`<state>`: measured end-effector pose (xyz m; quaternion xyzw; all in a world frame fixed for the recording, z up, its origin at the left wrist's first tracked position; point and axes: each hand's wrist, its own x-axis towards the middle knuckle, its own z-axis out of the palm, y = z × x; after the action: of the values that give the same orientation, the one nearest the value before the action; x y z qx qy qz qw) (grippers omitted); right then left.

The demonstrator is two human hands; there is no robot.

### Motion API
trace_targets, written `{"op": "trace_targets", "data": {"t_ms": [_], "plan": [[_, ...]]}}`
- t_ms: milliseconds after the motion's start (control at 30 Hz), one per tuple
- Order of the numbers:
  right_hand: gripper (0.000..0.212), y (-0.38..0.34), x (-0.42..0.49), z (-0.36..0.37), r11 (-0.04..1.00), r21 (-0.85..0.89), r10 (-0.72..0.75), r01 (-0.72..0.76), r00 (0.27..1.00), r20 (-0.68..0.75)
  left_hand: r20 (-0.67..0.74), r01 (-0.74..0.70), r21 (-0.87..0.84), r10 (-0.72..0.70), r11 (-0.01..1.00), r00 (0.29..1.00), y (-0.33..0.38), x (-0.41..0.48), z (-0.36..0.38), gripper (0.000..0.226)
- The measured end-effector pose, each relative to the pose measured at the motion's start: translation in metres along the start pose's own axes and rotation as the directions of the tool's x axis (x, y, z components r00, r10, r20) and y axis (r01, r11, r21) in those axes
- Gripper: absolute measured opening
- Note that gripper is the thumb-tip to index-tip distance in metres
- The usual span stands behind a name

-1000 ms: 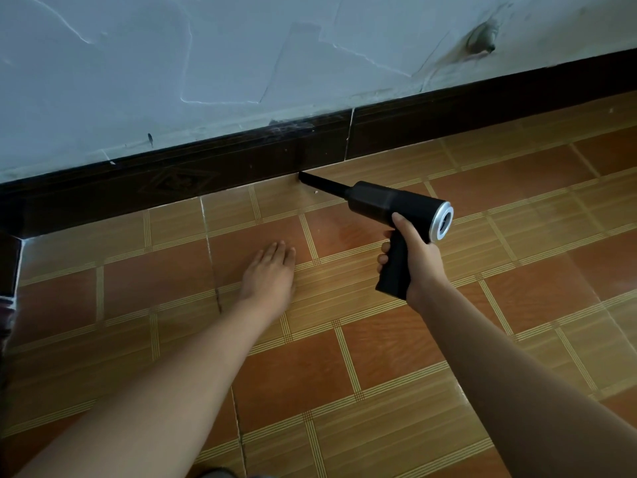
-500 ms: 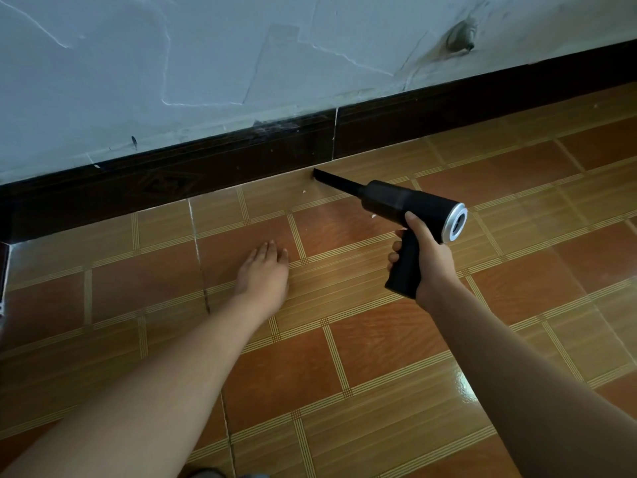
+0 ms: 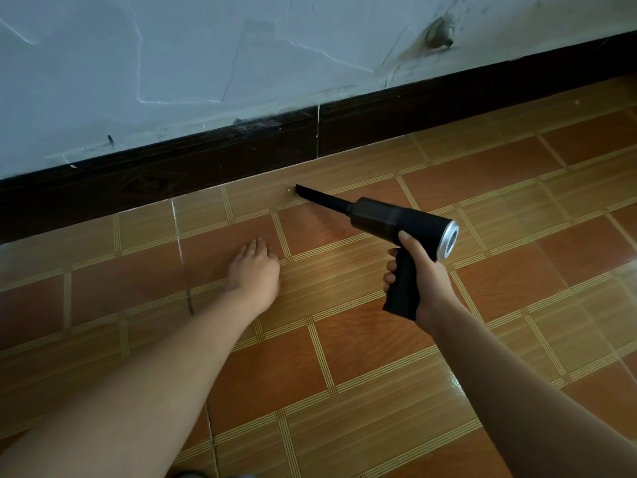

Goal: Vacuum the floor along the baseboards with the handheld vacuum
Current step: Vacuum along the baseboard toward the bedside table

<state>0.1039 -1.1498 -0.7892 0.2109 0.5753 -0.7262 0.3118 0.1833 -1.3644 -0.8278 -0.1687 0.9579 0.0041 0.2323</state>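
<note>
From the head camera I see the vacuum (image 3: 396,220): matte black, silver rear ring, slim nozzle (image 3: 310,194) pointing at the floor (image 3: 344,357) near the baseboard (image 3: 206,170). The right hand (image 3: 424,277) grips its handle, and the left hand (image 3: 253,270) lies flat on the tiles. I can't tell whether the nozzle touches down.

Dim, soft daylight; glare streaks the glossy floor (image 3: 455,384) at right; wide-angle bowing bends the baseboard (image 3: 206,170).
</note>
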Motion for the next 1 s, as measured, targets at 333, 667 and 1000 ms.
{"op": "trace_targets", "data": {"t_ms": [333, 667, 1000], "plan": [[0.029, 0.004, 0.004, 0.006, 1.0, 0.011, 0.015, -0.015, 1.0, 0.004, -0.017, -0.117, -0.007, 0.117, 0.993, 0.993, 0.006, 0.013, -0.002, 0.066], [0.031, 0.003, 0.008, 0.0, 1.0, -0.012, 0.026, -0.026, 0.999, 0.03, -0.016, -0.11, 0.065, 0.111, 0.992, 0.994, 0.011, 0.026, -0.003, 0.062], [0.029, 0.002, 0.012, 0.017, 0.999, -0.051, -0.008, 0.01, 0.999, 0.038, -0.015, -0.14, 0.06, 0.141, 0.988, 0.99, 0.005, 0.025, -0.006, 0.064]]}}
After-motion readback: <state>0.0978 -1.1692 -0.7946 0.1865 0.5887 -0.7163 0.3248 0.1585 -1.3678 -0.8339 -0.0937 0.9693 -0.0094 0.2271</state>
